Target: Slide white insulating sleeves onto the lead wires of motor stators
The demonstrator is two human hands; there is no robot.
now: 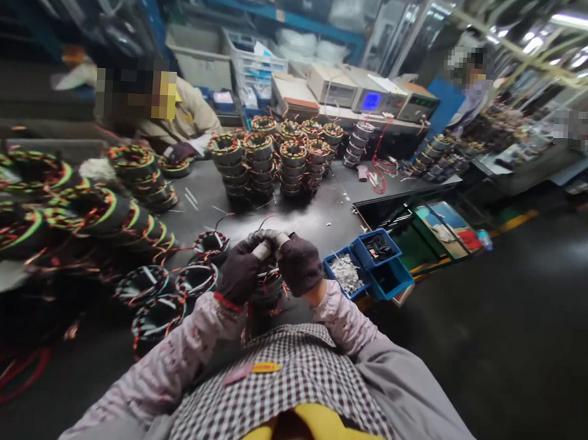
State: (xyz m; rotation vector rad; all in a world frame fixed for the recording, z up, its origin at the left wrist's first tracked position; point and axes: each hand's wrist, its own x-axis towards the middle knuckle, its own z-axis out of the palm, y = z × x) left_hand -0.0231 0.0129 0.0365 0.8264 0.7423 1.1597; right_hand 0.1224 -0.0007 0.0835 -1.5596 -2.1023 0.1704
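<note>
A wound motor stator (pixel 267 289) stands on the bench close to my body, with reddish lead wires hanging at its sides. My left hand (pixel 239 270), in a dark glove with pale wrapped fingertips, is closed just above its left rim. My right hand (pixel 300 263), gloved the same way, meets it from the right, fingers bent and pressed together. Whatever sits between the fingertips is too small and blurred to name. The hands cover most of the stator's top. A smaller stator (pixel 210 245) lies just left of my left hand, and several more stators (pixel 158 315) stand nearer me.
Stacked stators (pixel 292 157) rise at the back of the dark bench (pixel 324 212), and more stacks (pixel 111 217) fill the left. Blue bins (pixel 348 273) with small white and black parts stand to the right. A co-worker (pixel 196 113) sits across the bench. Test instruments (pixel 372 93) line a shelf.
</note>
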